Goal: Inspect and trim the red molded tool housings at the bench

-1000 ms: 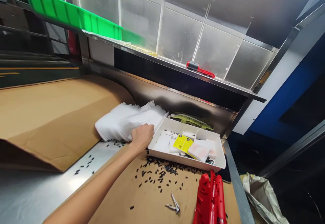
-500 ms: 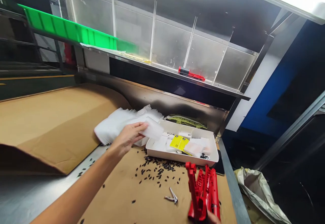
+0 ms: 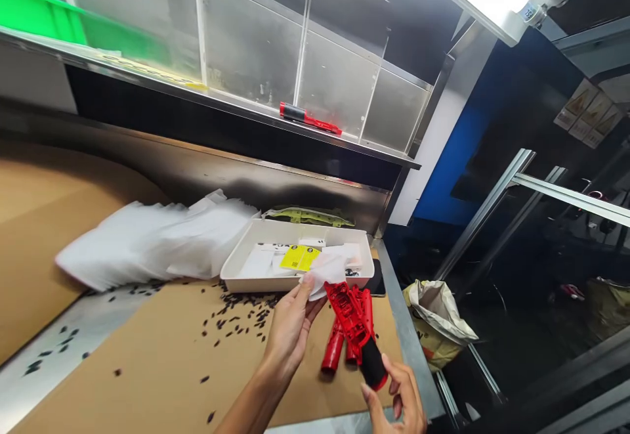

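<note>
My left hand [image 3: 290, 324] pinches a thin white foam sleeve [image 3: 327, 268] between thumb and fingers. My right hand [image 3: 401, 396] grips the black lower end of a red and black plastic housing [image 3: 350, 316], its hollow inner side facing me. The housing's upper tip is at the sleeve's edge; whether it has entered the sleeve, I cannot tell. Below and behind it, more red plastic parts [image 3: 333, 348] lie on the cardboard. A white tray [image 3: 266, 284] with yellow cards [image 3: 299, 258] and white packets stands just beyond my hands.
A pile of white foam sleeves [image 3: 147, 240] lies left of the tray. Small black pieces [image 3: 236, 319] are scattered over the cardboard sheet [image 3: 162, 368]. Another red and black part [image 3: 310, 117] rests on the shelf above. An open sack [image 3: 436, 319] stands right of the bench.
My left hand has brought the white sleeve from the pile toward the housing. My right hand has lifted a red housing off the group. The view has turned right.
</note>
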Demonstrator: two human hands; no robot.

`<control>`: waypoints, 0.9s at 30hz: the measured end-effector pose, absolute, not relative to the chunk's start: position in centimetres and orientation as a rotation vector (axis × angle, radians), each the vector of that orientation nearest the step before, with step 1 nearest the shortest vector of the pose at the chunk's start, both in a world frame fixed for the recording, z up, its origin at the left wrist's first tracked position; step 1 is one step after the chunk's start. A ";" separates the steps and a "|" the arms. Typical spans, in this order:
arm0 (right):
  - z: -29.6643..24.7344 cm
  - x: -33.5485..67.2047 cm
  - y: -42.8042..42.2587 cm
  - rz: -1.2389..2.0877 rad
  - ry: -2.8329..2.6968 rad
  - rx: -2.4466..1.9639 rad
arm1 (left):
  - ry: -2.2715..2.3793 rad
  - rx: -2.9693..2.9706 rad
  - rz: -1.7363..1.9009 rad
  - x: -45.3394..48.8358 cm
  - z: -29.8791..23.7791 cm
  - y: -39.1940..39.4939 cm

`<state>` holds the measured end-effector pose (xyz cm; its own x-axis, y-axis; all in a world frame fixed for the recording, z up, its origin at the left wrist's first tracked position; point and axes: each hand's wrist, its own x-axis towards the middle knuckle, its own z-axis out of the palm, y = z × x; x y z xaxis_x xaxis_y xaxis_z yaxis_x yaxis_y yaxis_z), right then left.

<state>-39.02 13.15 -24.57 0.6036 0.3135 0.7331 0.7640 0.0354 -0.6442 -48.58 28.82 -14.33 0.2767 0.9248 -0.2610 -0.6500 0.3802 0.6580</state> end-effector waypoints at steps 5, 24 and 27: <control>-24.4 -39.3 12.2 -0.481 -0.918 -1.619 | 0.560 0.376 1.173 -48.1 -14.3 25.6; -22.0 -41.2 8.0 -0.401 -1.081 -1.481 | 0.490 0.512 1.079 -51.8 -16.7 21.9; -21.5 -41.1 7.5 -0.378 -1.128 -1.481 | 0.498 0.626 1.028 -53.0 -17.3 21.5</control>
<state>-41.15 7.50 -21.47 0.4811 0.4242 0.7672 0.8006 0.1440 -0.5817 -52.96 21.50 -17.34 0.4348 0.8960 -0.0902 -0.6258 0.3727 0.6852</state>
